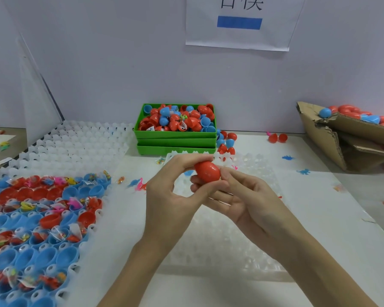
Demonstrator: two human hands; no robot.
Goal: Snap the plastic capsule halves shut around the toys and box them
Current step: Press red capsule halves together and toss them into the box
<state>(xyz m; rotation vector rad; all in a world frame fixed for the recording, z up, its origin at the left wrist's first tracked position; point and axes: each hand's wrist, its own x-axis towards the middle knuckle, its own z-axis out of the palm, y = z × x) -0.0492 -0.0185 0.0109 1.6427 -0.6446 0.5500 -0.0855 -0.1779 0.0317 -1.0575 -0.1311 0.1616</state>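
A white paper sign (237, 23) with black characters and a solid blue rectangle hangs on the pale lavender back wall (111, 69). Below it runs the white surface (319, 218). At the far left, beyond a slanted pale divider panel (34, 100), a strip of brown surface (0, 149) shows, with small colourful bits on it too blurred to identify.
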